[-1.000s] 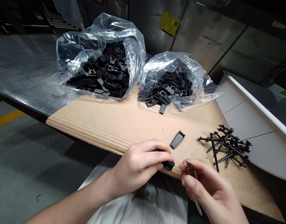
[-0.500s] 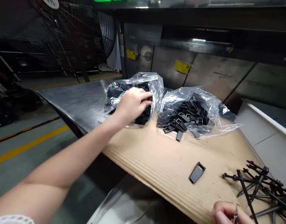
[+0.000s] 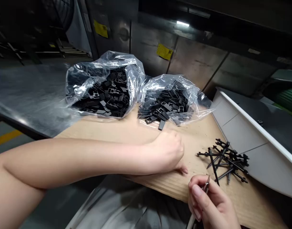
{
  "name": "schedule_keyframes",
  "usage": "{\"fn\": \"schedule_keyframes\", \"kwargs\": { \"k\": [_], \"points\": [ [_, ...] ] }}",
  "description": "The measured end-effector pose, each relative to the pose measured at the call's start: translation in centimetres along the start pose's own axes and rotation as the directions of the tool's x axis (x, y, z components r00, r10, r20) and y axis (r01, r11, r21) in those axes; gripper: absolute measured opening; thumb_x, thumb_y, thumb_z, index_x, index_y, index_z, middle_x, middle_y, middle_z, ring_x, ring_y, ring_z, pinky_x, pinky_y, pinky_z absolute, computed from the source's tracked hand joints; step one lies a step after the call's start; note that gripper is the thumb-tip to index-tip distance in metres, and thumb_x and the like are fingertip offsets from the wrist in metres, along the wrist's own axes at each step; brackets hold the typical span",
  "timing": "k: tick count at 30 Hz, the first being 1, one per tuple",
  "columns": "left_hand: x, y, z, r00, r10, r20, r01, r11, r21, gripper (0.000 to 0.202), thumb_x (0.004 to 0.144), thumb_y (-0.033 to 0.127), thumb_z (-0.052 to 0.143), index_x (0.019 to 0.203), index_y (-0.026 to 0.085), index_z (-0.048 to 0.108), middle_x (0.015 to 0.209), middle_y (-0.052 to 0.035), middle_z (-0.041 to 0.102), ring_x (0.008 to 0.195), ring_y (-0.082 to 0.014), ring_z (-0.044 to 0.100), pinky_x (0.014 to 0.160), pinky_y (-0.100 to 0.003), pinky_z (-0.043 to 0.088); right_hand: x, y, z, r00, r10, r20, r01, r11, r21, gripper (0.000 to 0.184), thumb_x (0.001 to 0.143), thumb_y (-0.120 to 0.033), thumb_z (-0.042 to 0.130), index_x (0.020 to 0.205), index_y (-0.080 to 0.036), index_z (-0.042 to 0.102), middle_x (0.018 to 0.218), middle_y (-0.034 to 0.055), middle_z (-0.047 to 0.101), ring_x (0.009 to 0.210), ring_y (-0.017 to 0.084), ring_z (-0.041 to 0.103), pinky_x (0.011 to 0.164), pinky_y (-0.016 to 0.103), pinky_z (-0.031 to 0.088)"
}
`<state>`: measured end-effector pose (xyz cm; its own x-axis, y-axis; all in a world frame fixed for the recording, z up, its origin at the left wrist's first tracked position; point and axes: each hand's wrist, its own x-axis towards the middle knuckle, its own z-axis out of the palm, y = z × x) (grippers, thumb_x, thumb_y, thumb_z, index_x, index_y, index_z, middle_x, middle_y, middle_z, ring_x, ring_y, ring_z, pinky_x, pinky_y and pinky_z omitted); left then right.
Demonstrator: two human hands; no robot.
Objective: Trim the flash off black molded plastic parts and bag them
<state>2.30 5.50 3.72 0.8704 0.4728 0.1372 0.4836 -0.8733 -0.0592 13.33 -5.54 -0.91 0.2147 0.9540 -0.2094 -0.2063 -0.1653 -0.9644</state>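
My left hand [image 3: 168, 151] is on the cardboard sheet [image 3: 107, 130], its back towards me and its fingers curled downward. What lies under or inside those fingers is hidden. To its right, my right hand [image 3: 211, 203] is closed around a slim tool with a pointed metal tip [image 3: 206, 185], the tip pointing up. Beyond the left hand stand two open clear plastic bags, a left bag [image 3: 136, 74] and a right bag [image 3: 195, 90], filled with small black plastic pieces [image 3: 110, 98]. One loose black piece [image 3: 161, 125] lies at the right bag's mouth.
A tangle of thin black plastic sprues [image 3: 225, 160] lies right of my hands. A pale panel with a white raised edge [image 3: 257, 127] borders the cardboard on the right. Metal panels with yellow labels [image 3: 164, 52] stand behind, and a metal tabletop [image 3: 36, 95] extends left.
My left hand has moved from the left bag down and right onto the cardboard, covering the spot of the single black piece. My right hand with its tool shows more fully. The view has shifted right.
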Motion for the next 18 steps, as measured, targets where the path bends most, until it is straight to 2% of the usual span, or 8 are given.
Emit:
{"fn": "schedule_keyframes", "kwargs": {
  "k": [4, 7, 9, 11, 13, 15, 17, 18],
  "points": [
    [0.0, 0.1, 0.1, 1.0, 0.025, 0.005, -0.025, 0.999, -0.044, 0.012, 0.074, 0.02, 0.064, 0.074, 0.008, 0.062, 0.07, -0.0107, 0.066, 0.065, -0.0241, 0.061, 0.052, -0.029, 0.042, 0.0, 0.4, -0.7, 0.998, -0.069, 0.008, 0.068, 0.991, 0.115, 0.021, 0.067, -0.039, 0.069, 0.072, -0.02, 0.061, 0.051, -0.006, 0.048, 0.044, 0.003, 0.045, 0.044, 0.013, 0.034],
    [-2.7, -0.2, -0.4, 0.999, -0.037, 0.0, 0.036, 0.981, -0.189, 0.01, 0.08, 0.022, 0.057, 0.081, 0.012, 0.057, 0.066, -0.0036, 0.065, 0.054, -0.0186, 0.058, 0.045, -0.025, 0.037, -0.3, 0.6, -0.3, 0.992, -0.119, 0.035, 0.111, 0.978, 0.175, 0.016, 0.074, -0.039, 0.062, 0.079, -0.024, 0.061, 0.061, -0.0052, 0.055, 0.05, 0.004, 0.05, 0.049, 0.014, 0.04],
    [-4.8, -0.3, -0.2, 0.992, -0.117, -0.041, 0.096, 0.934, -0.345, 0.011, 0.081, 0.021, 0.056, 0.089, 0.014, 0.055, 0.072, -0.0023, 0.064, 0.061, -0.0174, 0.059, 0.051, -0.024, 0.04, -0.7, 0.7, 0.1, 0.987, -0.158, 0.023, 0.155, 0.984, 0.091, 0.015, 0.08, -0.041, 0.054, 0.088, -0.029, 0.06, 0.062, -0.0061, 0.056, 0.047, 0.005, 0.051, 0.047, 0.015, 0.04],
    [-6.3, -0.2, 0.5, 0.973, -0.201, -0.111, 0.123, 0.866, -0.485, 0.012, 0.08, 0.018, 0.057, 0.091, 0.015, 0.056, 0.077, -0.002, 0.062, 0.072, -0.0171, 0.058, 0.061, -0.024, 0.042, -1.0, 0.8, 0.2, 0.966, -0.258, 0.002, 0.254, 0.949, -0.186, 0.019, 0.085, -0.041, 0.047, 0.097, -0.033, 0.058, 0.058, -0.0068, 0.054, 0.044, 0.005, 0.05, 0.045, 0.015, 0.041],
    [-7.2, 0.3, 1.5, 0.944, -0.289, -0.159, 0.144, 0.796, -0.588, 0.011, 0.08, 0.013, 0.055, 0.091, 0.017, 0.057, 0.08, -0.0017, 0.06, 0.078, -0.0165, 0.055, 0.067, -0.024, 0.041, -1.1, 0.6, -0.1, 0.909, -0.414, 0.044, 0.367, 0.748, -0.553, 0.029, 0.086, -0.045, 0.04, 0.105, -0.031, 0.058, 0.062, -0.0031, 0.058, 0.05, 0.01, 0.055, 0.05, 0.019, 0.044],
    [-7.6, 1.0, 2.6, 0.91, -0.373, -0.179, 0.179, 0.744, -0.644, 0.011, 0.081, 0.011, 0.052, 0.088, 0.017, 0.058, 0.078, -0.0013, 0.058, 0.077, -0.0163, 0.054, 0.067, -0.024, 0.041, -0.7, 0.2, -0.7, 0.84, -0.513, 0.178, 0.427, 0.423, -0.799, 0.039, 0.089, -0.044, 0.033, 0.109, -0.024, 0.059, 0.074, 0.0034, 0.062, 0.061, 0.014, 0.06, 0.053, 0.022, 0.047],
    [-7.8, 1.7, 3.3, 0.874, -0.44, -0.205, 0.206, 0.718, -0.664, 0.012, 0.081, 0.011, 0.05, 0.085, 0.017, 0.059, 0.078, -0.0015, 0.057, 0.075, -0.016, 0.053, 0.066, -0.025, 0.04, -0.2, 0.0, -1.4, 0.779, -0.518, 0.354, 0.484, 0.137, -0.864, 0.038, 0.09, -0.036, 0.032, 0.108, -0.017, 0.06, 0.083, 0.007, 0.065, 0.068, 0.016, 0.064, 0.057, 0.021, 0.049],
    [-7.9, 2.0, 3.6, 0.857, -0.464, -0.223, 0.211, 0.712, -0.67, 0.012, 0.081, 0.011, 0.049, 0.084, 0.017, 0.059, 0.08, -0.0018, 0.056, 0.074, -0.0155, 0.053, 0.065, -0.024, 0.04, 0.1, -0.1, -1.7, 0.75, -0.505, 0.428, 0.515, 0.04, -0.856, 0.034, 0.09, -0.03, 0.035, 0.106, -0.015, 0.06, 0.084, 0.0068, 0.066, 0.069, 0.016, 0.064, 0.059, 0.02, 0.05]
  ]
}}
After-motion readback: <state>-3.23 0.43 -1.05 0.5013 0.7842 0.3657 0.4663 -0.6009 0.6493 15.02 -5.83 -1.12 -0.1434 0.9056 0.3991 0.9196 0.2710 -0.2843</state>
